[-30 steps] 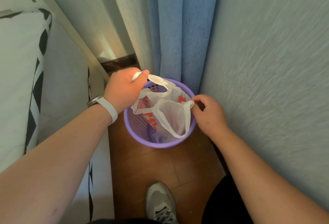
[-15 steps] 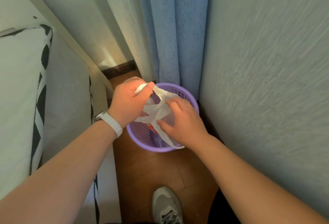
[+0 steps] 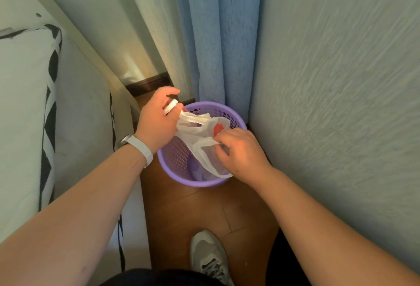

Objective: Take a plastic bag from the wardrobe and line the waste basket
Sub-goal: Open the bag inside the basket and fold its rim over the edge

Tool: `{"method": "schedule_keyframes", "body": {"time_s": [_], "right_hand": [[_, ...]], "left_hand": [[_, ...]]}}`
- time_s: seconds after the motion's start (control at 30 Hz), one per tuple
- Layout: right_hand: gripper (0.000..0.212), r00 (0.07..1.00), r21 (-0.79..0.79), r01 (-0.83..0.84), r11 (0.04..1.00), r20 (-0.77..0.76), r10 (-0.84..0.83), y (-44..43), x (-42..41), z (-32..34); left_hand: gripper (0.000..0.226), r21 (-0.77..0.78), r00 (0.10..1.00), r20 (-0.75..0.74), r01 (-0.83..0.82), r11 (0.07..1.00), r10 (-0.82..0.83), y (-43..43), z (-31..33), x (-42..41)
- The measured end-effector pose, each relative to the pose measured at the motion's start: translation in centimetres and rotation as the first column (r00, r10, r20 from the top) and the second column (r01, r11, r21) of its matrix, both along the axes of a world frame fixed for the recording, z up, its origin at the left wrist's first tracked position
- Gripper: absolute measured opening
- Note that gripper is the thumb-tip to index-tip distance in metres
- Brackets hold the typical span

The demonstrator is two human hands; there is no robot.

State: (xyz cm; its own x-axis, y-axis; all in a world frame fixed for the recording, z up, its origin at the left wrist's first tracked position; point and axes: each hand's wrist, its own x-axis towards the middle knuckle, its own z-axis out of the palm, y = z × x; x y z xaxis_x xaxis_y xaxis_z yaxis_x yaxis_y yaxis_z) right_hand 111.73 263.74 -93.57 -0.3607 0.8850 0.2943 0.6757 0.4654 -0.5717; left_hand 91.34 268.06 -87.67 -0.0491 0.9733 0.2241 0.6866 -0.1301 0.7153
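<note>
We are looking down at the purple waste basket (image 3: 164,165), which stands on the wooden floor (image 3: 204,215) in the corner where the blue curtain (image 3: 218,35) meets the pale textured wall (image 3: 341,81). The white plastic bag (image 3: 197,134) is stretched over the basket's mouth between both our hands. Part of it sags down into the basket, and one handle loop lies over the near rim. A red print shows on the bag near the far side.

Our left grip (image 3: 156,124) is closed round one handle of the bag at the basket's far left rim, with the rolled strap passing over the curled fingers. A white wristband (image 3: 141,148) sits on that wrist. Our right grip (image 3: 241,151) pinches the bag's other edge over the basket's right side, thumb and fingers drawn together on the thin film.

To the left lies white bedding (image 3: 22,108) with a black zigzag trim, close beside the basket. A dark skirting board (image 3: 150,84) runs behind our left hand. Below the basket, one grey shoe (image 3: 208,256) rests on the floor.
</note>
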Motion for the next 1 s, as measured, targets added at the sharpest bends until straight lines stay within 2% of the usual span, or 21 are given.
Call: {"method": "schedule_keyframes", "body": {"time_s": [0.1, 0.23, 0.33, 0.4, 0.47, 0.5, 0.57, 0.63, 0.7, 0.8, 0.9, 1.0], "right_hand": [[0.011, 0.998, -0.015, -0.049, 0.999, 0.047, 0.049, -0.4, 1.6, -0.2], [0.004, 0.997, -0.068, -0.005, 0.998, 0.072, 0.01, -0.6, 3.9, -0.2], [0.004, 0.996, -0.12, 0.035, 0.992, 0.083, -0.026, -0.6, 4.3, -0.2], [0.004, 0.997, -0.121, 0.019, 0.993, 0.081, -0.009, -0.7, 4.1, -0.3], [0.004, 0.997, -0.109, -0.006, 0.994, 0.072, 0.014, -0.8, 3.8, -0.4], [0.004, 0.998, -0.099, -0.02, 0.995, 0.06, 0.026, -0.9, 3.6, -0.4], [0.007, 0.998, -0.066, -0.054, 0.996, 0.03, 0.056, -1.1, 3.4, -0.3], [0.01, 0.995, -0.05, -0.102, 0.993, 0.011, 0.103, -1.5, 3.0, 0.0], [0.01, 0.988, -0.039, -0.153, 0.987, 0.008, 0.154, -1.8, 2.5, -0.1], [0.024, 0.981, -0.044, -0.186, 0.982, 0.037, 0.188, -1.9, 1.9, -0.3], [0.023, 0.978, -0.032, -0.206, 0.978, 0.023, 0.207, -2.2, 1.7, -0.1], [0.02, 0.976, -0.02, -0.217, 0.976, -0.006, 0.217, -2.6, 1.6, 0.1]], "left_hand": [[0.014, 0.022, 0.996, -0.012, -0.094, 0.995, 0.094, 0.4, -0.4, -1.3], [0.015, 0.032, 0.968, 0.016, -0.25, 0.968, 0.25, 1.1, -0.5, -2.4], [0.014, -0.005, 0.923, 0.024, -0.383, 0.924, 0.383, 1.3, -0.6, -3.3], [0.012, -0.041, 0.909, 0.008, -0.416, 0.908, 0.417, 1.4, -0.8, -3.7], [0.021, -0.042, 0.938, -0.053, -0.346, 0.937, 0.344, 1.2, -0.8, -3.4], [0.03, -0.014, 0.948, -0.151, -0.286, 0.958, 0.281, 1.2, -0.8, -3.1], [0.046, 0.094, 0.881, -0.44, -0.148, 0.984, 0.175, 1.0, -0.6, -2.5], [0.045, 0.167, 0.782, -0.619, 0.036, 0.985, 0.076, 0.7, -0.1, -1.9], [0.038, 0.166, 0.735, -0.677, 0.21, 0.964, -0.043, 0.3, 0.3, -1.2], [0.036, 0.119, 0.646, -0.75, 0.341, 0.932, -0.141, -0.3, -0.1, 0.5], [0.049, -0.053, 0.592, -0.769, 0.32, 0.946, -0.243, -0.3, -1.7, 1.1], [0.066, -0.25, 0.662, -0.669, 0.228, 0.941, -0.339, -0.6, -3.9, 0.7]]}}
